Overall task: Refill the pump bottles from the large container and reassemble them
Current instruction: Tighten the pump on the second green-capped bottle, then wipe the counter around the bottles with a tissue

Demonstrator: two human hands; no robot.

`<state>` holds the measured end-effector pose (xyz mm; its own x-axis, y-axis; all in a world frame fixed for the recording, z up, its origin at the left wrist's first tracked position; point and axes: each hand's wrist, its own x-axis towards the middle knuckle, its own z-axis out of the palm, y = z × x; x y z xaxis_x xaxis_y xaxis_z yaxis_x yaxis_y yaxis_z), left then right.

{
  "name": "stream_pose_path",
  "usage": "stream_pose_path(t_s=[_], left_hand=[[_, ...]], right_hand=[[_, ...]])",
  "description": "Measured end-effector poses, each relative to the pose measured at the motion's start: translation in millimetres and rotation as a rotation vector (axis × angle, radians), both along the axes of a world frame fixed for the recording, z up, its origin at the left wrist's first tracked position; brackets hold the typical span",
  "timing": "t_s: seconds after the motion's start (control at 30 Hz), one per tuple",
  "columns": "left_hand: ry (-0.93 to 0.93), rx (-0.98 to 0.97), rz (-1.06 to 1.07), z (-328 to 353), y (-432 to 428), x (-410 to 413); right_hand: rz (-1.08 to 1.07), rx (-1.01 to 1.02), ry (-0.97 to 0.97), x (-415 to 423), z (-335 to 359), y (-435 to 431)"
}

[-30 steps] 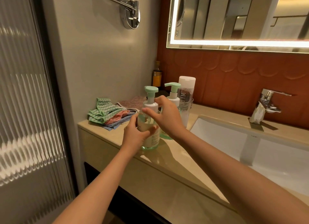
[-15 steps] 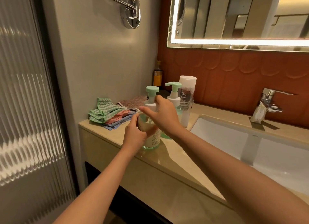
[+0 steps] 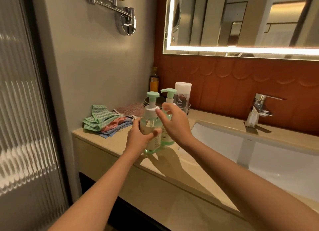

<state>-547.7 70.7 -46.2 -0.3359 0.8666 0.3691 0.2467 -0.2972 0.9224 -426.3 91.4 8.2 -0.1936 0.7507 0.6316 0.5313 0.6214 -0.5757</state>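
Left hand (image 3: 139, 138) grip clamped round the body of the clear bottle with mint-green pump (image 3: 150, 117), upright on the beige stone surface (image 3: 117, 144). Right hand (image 3: 174, 125) grip apart, fingertips at the bottle's white collar, possibly touching.

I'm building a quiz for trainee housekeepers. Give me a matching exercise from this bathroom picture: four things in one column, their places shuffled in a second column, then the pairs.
Column one
1 near pump bottle
2 folded cloths
3 amber bottle
4 faucet

Column two
A in the back corner of the counter
B gripped by the left hand
C behind the sink
D piled at the counter's left end

Pairs: 1-B, 2-D, 3-A, 4-C
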Motion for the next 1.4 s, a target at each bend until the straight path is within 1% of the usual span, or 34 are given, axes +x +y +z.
stream_pose_path(t_s=[0.17, 0.27, 0.4, 0.53, 0.57, 0.7, 0.83, 0.97, 1.13, 1.3, 1.4], left_hand=[[0.007, 0.002, -0.015, -1, -5, 2], [0.009, 0.046, 0.057, 5, -11, 4], [0.098, 0.222, 0.286, 10, -20, 10], [0.275, 0.377, 0.38, 9, -31, 28], [0.294, 0.398, 0.382, 9, -31, 32], [0.264, 0.35, 0.229, 5, -27, 55], [0.291, 0.389, 0.092, 4, -25, 99], [0.237, 0.355, -0.091, 4, -27, 170], [0.229, 0.35, -0.295, 9, -39, 260], [0.182, 0.355, -0.547, 11, -68, 352], [0.209, 0.385, -0.675, 6, -95, 404]], right_hand=[[-0.036, -0.037, -0.024, 35, -3, 2], [-0.05, -0.067, -0.049, 49, -8, 2], [-0.078, -0.104, -0.075, 65, -13, -1], [-0.117, -0.118, -0.101, 84, -17, -6], [-0.127, -0.119, -0.108, 91, -17, -7], [-0.158, -0.142, -0.102, 119, -15, -15], [-0.206, -0.157, -0.112, 152, -14, -29], [-0.328, -0.147, -0.11, 203, -12, -53], [-0.487, -0.139, -0.092, 277, -12, -97], [-0.638, -0.032, -0.09, 356, -18, -164], [-0.76, 0.07, -0.095, 407, -25, -210]])
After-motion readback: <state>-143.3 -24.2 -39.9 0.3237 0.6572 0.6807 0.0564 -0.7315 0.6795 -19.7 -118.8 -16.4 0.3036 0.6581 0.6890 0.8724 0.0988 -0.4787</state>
